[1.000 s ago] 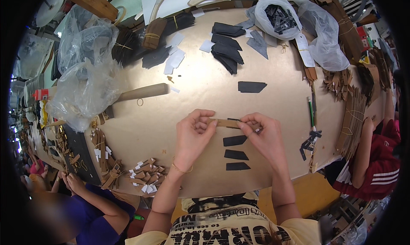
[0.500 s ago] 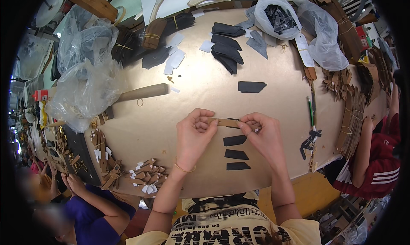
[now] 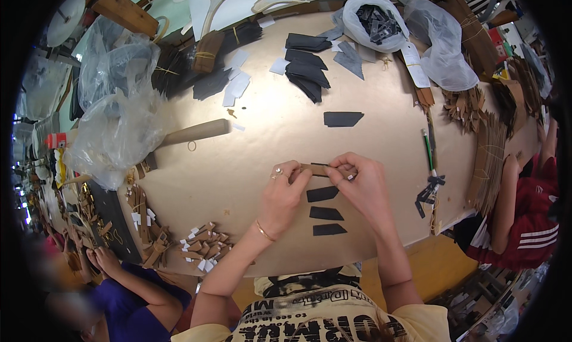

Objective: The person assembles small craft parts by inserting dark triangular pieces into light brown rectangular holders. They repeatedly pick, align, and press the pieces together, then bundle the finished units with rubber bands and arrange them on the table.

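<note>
A short brown strip (image 3: 318, 170), leather-like, is stretched between my two hands over the table. My left hand (image 3: 285, 187) pinches its left end, with a ring on one finger and a band at the wrist. My right hand (image 3: 359, 178) grips the other end between thumb and fingers. A dark piece lies partly hidden beneath the strip. Below it, a black slanted piece (image 3: 322, 193) lies in a column with two more, the lowest black piece (image 3: 329, 229) nearest me. Above my hands rests a small stack of black pieces (image 3: 344, 119).
Far back are black stacks (image 3: 307, 68) and a plastic bag of dark parts (image 3: 374, 23). Clear plastic bags (image 3: 119, 127) and a brown roll (image 3: 196, 131) lie left, brown pieces with white tags (image 3: 205, 245) near left. A green pencil (image 3: 428, 148) lies right. People sit at both sides.
My left hand has turned and slid rightward along the strip, its fingers now curled closer to my right hand. The whole view has shifted slightly.
</note>
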Action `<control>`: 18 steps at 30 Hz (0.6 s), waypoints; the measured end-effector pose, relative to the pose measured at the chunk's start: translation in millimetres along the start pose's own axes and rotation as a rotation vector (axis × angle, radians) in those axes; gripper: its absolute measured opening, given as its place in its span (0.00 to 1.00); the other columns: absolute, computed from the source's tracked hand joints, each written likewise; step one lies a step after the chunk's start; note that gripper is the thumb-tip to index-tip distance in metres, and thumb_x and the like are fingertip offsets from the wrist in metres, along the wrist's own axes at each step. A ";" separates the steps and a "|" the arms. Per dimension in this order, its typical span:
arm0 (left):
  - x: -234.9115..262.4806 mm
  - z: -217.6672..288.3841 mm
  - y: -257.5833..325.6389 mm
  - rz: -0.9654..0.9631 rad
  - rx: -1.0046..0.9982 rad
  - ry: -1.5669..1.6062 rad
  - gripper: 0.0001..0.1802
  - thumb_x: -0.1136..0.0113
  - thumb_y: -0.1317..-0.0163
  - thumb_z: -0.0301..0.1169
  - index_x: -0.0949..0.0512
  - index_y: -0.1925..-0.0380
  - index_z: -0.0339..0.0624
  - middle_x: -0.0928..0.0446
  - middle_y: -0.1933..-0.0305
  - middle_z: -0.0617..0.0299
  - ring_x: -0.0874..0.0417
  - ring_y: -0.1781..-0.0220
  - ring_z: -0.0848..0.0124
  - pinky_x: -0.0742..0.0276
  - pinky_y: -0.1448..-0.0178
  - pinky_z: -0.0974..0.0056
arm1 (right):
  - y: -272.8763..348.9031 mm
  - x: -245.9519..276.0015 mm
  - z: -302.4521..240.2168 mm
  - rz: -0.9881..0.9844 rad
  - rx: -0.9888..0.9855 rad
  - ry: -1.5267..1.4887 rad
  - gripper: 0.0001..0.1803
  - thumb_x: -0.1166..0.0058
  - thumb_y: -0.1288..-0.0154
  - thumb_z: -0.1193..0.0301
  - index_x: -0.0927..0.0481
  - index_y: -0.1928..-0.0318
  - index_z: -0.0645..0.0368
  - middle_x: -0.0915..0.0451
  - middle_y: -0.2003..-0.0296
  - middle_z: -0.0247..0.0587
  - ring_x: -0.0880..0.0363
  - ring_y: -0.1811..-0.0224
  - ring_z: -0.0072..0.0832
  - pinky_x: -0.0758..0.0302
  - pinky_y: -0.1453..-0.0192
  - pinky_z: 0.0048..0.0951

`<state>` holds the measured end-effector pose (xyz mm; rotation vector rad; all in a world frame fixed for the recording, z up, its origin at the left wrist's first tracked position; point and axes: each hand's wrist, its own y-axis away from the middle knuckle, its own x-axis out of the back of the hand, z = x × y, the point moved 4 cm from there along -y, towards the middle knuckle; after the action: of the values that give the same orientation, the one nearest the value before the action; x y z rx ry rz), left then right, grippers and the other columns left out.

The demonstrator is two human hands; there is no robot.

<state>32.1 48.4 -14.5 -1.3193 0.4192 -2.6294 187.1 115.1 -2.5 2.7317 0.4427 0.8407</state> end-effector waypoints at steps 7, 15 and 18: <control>0.0 -7.9 5.9 0.007 0.057 0.097 0.13 0.36 0.45 0.19 0.17 0.59 0.41 0.24 0.58 0.58 0.19 0.61 0.62 0.20 0.60 0.62 | 0.0 -2.2 3.2 -0.003 0.029 -0.011 0.07 0.35 0.41 0.70 0.14 0.66 0.61 0.15 0.75 0.43 0.17 0.78 0.31 0.23 0.69 0.30; 8.2 -4.2 11.3 0.067 -0.168 0.171 0.18 0.35 0.50 0.17 0.16 0.56 0.36 0.23 0.57 0.54 0.18 0.60 0.60 0.19 0.60 0.62 | -1.8 -3.7 4.1 0.001 0.079 0.054 0.06 0.36 0.40 0.71 0.15 0.67 0.61 0.15 0.74 0.44 0.15 0.75 0.35 0.23 0.67 0.31; 14.1 1.9 15.4 0.023 -0.308 0.116 0.19 0.35 0.51 0.16 0.17 0.55 0.33 0.22 0.55 0.52 0.18 0.58 0.58 0.18 0.58 0.62 | -2.4 -2.5 3.4 -0.033 0.071 0.029 0.06 0.35 0.40 0.71 0.15 0.66 0.61 0.15 0.74 0.45 0.15 0.74 0.36 0.22 0.66 0.32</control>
<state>25.7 29.6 -7.7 -1.2328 0.8820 -2.7114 186.5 116.0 -7.3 2.7721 0.5315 0.8731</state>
